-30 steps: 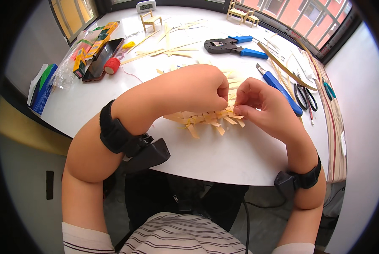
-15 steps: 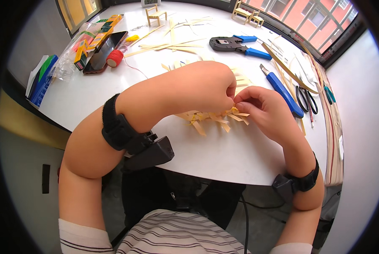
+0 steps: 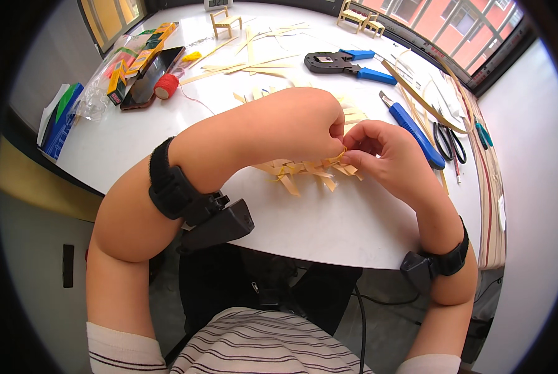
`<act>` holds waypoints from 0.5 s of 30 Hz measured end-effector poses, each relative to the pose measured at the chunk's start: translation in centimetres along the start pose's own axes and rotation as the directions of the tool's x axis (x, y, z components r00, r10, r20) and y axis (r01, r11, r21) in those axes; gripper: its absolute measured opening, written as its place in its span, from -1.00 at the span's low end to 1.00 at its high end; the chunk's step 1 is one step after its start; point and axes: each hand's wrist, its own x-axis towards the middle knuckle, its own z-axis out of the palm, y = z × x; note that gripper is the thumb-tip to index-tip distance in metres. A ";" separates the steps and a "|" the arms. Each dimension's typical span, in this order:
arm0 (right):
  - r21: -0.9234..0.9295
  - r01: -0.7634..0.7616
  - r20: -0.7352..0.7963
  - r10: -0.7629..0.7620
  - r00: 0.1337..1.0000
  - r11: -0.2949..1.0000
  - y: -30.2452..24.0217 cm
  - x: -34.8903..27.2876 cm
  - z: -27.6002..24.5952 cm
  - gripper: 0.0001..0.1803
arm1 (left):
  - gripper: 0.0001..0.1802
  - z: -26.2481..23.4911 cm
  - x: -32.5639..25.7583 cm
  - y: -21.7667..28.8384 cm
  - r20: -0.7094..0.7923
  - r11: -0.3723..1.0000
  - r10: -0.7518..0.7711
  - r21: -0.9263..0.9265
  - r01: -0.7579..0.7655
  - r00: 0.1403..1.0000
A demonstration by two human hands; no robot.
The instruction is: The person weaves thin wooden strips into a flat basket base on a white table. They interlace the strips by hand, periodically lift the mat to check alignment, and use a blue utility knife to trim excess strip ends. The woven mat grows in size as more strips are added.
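Observation:
A woven piece of pale bamboo strips (image 3: 289, 182) lies on the table, its loose strip ends splayed toward me and tied with bits of yellow thread. My left hand (image 3: 313, 124) arches over it from the left and hides much of the weave. Its fingertips are pinched at the right part of the near edge, where yellow thread (image 3: 342, 151) shows. Facing it, my right hand (image 3: 388, 153) pinches this thread between thumb and forefinger, the two hands' fingertips almost touching. The left fingers are partly hidden behind the hand.
At right lie a blue utility knife (image 3: 416, 135), black scissors (image 3: 448, 143) and a blue-handled crimping tool (image 3: 347, 63). Loose strips (image 3: 248, 67) and a small chair (image 3: 226, 23) stand farther back. Left are red thread (image 3: 166, 86), a phone (image 3: 153, 78) and boxes (image 3: 143, 57).
My right hand has shifted slightly left and up, its thumb and forefinger closer to the left fingertips. The view has moved a little; the tools lie as before.

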 end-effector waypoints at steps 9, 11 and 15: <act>-0.099 0.133 -0.108 -0.143 0.984 0.986 0.1 -0.2 0.1 -0.84 | -0.67 0.0 0.0 0.0 0.001 0.999 0.000 -0.037 0.000 1.000; -0.136 0.109 -0.094 -0.123 0.988 0.985 -0.1 -0.2 0.0 -0.83 | -0.69 0.0 -0.1 0.0 -0.003 0.999 0.003 -0.041 -0.003 1.000; -0.114 0.105 -0.199 -0.127 0.972 0.988 0.7 0.1 0.1 -0.80 | -0.72 -0.2 -0.2 0.5 -0.001 0.998 0.000 -0.056 0.000 1.000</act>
